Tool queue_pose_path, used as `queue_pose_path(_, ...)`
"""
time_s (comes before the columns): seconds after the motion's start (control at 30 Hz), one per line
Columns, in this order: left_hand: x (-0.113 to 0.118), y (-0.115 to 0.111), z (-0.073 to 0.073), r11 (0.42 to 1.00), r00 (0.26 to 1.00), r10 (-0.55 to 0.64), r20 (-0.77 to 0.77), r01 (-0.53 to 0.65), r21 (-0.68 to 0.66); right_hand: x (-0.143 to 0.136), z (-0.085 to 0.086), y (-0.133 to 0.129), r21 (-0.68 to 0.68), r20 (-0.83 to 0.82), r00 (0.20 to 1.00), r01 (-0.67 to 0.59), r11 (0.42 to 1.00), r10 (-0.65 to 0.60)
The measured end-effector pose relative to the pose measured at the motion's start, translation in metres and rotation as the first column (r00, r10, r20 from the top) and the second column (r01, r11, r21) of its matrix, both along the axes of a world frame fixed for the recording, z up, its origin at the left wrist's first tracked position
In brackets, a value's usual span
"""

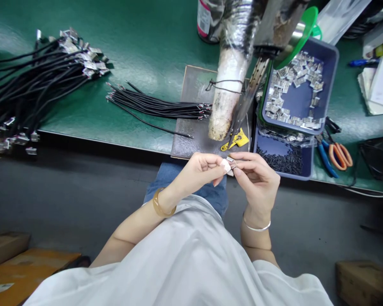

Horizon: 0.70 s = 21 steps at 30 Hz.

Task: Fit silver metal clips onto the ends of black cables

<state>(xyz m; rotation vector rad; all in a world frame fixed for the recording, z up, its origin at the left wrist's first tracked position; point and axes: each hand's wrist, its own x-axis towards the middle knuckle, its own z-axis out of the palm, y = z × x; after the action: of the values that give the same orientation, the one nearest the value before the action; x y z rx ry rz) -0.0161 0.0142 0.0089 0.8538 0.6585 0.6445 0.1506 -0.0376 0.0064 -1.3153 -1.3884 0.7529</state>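
Observation:
My left hand is closed in a pinch, with white material showing at its fingertips. Facing it, my right hand pinches a small metal connector; the fingertips of both hands nearly meet in front of the bench edge. Just beyond them a yellow piece lies on the dark board, below a soldering tool tip. A bundle of black cables rests partly on that board, left of a wrapped tube. What else lies between my fingers is too small to tell.
A blue bin holds metal connectors, and a lower bin holds small black pieces. Pliers and orange-handled scissors lie to the right. A large pile of cables with connectors is at the left. A bottle stands at the back.

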Motion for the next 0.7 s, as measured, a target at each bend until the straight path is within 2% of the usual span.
queue_pose_path(0.2, -0.004, 0.003, 0.0, 0.993, 0.995, -0.104, 0.005, 0.104, -0.062, 0.003, 0.003, -0.001, 0.032, 0.005, 0.999, -0.048, 0.998, 0.047)
queue_pose_path(0.47, -0.007, 0.003, -0.001, 0.992, 0.993, -0.117, 0.023, 0.117, -0.04, 0.0, 0.004, -0.003, 0.05, 0.037, 0.999, -0.042, 0.998, 0.04)
queue_pose_path(0.53, -0.007, 0.003, -0.001, 0.994, 0.994, -0.109, 0.003, 0.109, -0.013, -0.001, 0.007, -0.004, 0.087, 0.116, 0.993, -0.047, 0.995, 0.037)
queue_pose_path(0.63, -0.009, 0.003, 0.001, 0.994, 0.993, -0.099, -0.063, 0.102, 0.035, -0.004, 0.01, -0.007, 0.167, 0.325, 0.946, -0.049, 0.985, -0.008)
queue_pose_path(0.7, -0.011, 0.002, 0.001, 0.993, 0.991, -0.1, -0.087, 0.105, 0.054, -0.005, 0.01, -0.008, 0.182, 0.384, 0.923, -0.043, 0.982, -0.031)
